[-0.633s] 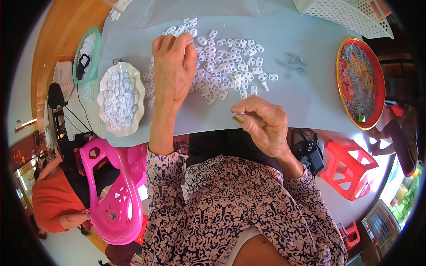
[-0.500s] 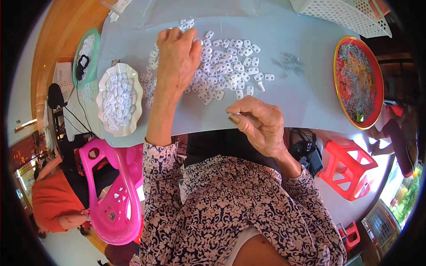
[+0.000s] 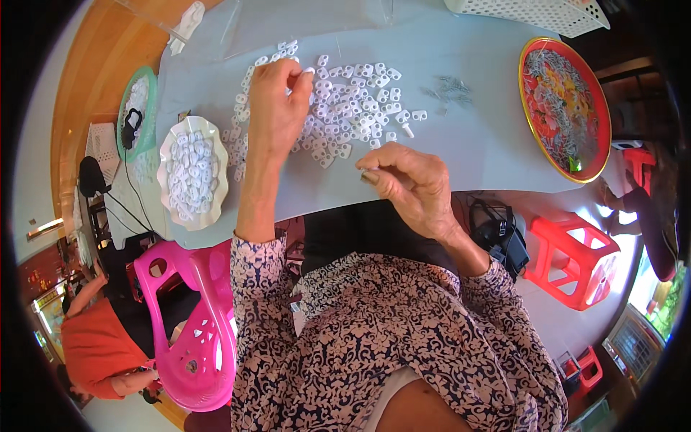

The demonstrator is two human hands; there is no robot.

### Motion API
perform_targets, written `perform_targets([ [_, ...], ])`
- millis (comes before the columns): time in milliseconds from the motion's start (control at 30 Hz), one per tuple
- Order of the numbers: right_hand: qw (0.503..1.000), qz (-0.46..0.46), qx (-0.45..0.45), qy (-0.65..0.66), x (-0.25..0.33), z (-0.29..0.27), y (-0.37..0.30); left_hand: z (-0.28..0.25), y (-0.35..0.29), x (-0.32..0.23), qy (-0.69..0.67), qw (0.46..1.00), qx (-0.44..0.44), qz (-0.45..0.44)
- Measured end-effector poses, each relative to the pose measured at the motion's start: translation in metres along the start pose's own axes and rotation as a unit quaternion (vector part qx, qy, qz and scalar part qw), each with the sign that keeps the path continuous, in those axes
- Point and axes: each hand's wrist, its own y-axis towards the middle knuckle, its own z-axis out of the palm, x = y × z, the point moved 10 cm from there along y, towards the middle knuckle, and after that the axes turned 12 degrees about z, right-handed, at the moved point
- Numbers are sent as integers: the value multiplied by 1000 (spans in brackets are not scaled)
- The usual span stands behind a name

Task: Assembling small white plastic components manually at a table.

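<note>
My left hand (image 3: 277, 108) is over the loose pile of small white plastic pieces with holes (image 3: 353, 101). Its thumb and forefinger pinch one white plastic piece (image 3: 309, 70). Nearer to me, just in front of the table edge, my right hand (image 3: 417, 189) is closed, thumb against forefinger. Something tiny is at those fingertips, too small to name. A scalloped cream bowl (image 3: 165, 169) at the left holds many more white pieces. Thin metal pins (image 3: 450, 91) lie loose to the right of the pile.
A red gold-rimmed tray (image 3: 603, 108) of metal pins lies at the right, a white perforated basket (image 3: 547, 16) at the far right. A green basket (image 3: 149, 79) stands at the left. Around the table are a pink chair (image 3: 198, 367), a red stool (image 3: 576, 259) and a person in orange (image 3: 101, 345).
The view has shifted a little. My left forefinger and thumb now show a white piece between them, held above the pile. My right hand keeps its pinch.
</note>
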Motion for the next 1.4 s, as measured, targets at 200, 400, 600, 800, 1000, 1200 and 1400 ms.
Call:
perform_targets([
  [200,995,18,-24,98,-8,-12,14,23,-43,-2,-529,805,-71,-259],
  [400,992,-11,-52,117,9,-5,32,34,-55,-21,-652,709,-50,-262],
  [600,993,-9,-53,103,3,-4,35,35,-61,-24,-628,731,-55,-263],
  [800,992,-10,-72,107,2,-7,30,16,-52,-36,-548,807,-50,-215],
  [1000,990,0,-45,135,-4,-5,33,7,-54,-42,-463,869,-4,-172],
  [1200,993,-34,-40,107,-5,-4,32,15,-56,-48,-493,845,-57,-199],
  [1400,995,-16,-72,71,0,-9,29,9,-55,-49,-466,869,-64,-153],
])
